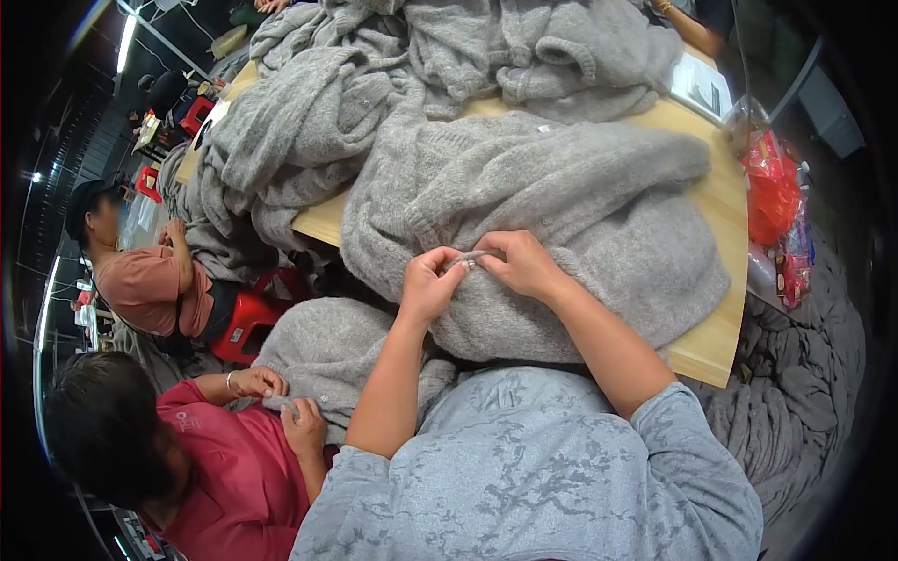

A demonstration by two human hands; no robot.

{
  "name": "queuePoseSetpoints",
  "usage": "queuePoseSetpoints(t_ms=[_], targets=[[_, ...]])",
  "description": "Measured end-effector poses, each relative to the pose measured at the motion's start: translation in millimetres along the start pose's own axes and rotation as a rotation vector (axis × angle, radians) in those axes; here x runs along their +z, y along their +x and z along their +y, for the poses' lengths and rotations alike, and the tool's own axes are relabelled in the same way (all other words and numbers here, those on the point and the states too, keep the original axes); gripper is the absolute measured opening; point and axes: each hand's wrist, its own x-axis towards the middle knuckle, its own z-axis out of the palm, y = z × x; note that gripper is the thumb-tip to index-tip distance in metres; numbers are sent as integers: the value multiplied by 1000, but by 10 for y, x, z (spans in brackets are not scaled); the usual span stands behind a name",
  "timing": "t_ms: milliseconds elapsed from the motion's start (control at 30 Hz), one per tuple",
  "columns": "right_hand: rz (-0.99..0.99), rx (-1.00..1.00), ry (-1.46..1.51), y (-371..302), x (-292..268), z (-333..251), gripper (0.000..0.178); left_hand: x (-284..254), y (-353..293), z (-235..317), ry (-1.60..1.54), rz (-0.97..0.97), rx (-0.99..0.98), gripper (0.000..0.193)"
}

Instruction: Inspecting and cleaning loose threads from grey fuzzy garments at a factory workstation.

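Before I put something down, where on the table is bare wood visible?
Bare table shows at the near right corner, beside the held grey garment, and along the right edge up to the white papers. A narrow patch lies left, between garment and grey heap. The middle and far side are crowded.
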Motion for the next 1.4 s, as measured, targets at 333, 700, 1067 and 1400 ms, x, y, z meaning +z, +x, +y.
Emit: queuePoseSetpoints(t_ms=[333, 700, 1067, 1400], targets=[[261, -26, -160, -348, -250, 224, 19, -21, 19, 75, -41, -184, -68, 7], [387, -349, -626, -563, -436, 251, 18, 141, -116, 533, 607, 15, 339, 12], [338, -120, -183, -542, -335, 290, 22, 587, 2, 451, 612, -87, 481, 10], [319, -269, -110, -357, -231, 360, 19, 525, 9, 372, 496, -128, 420, 11]])
